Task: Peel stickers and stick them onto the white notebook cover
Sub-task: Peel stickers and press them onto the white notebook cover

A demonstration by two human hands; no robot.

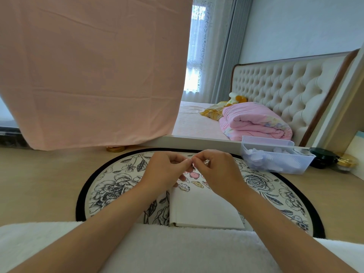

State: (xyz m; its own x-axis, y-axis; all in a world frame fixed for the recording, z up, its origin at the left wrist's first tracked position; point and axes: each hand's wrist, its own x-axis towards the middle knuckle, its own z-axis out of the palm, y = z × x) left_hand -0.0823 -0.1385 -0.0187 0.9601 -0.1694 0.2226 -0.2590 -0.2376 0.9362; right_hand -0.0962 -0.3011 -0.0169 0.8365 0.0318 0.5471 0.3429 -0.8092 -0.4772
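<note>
Pinching grip: left hand [167,171] and right hand [217,172] meet fingertip to fingertip, both nipping a small piece [193,164], too small to identify, above the far end of the white notebook [204,209]. Cartoon stickers [195,175] sit on its cover. The notebook lies on a round floral mat [102,186] on the worktop [39,184], with a clear plastic bin [275,162] to the right.

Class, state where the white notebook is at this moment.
In the head view, the white notebook lies low and centre on the round floral mat, just below the left hand and right hand.
</note>
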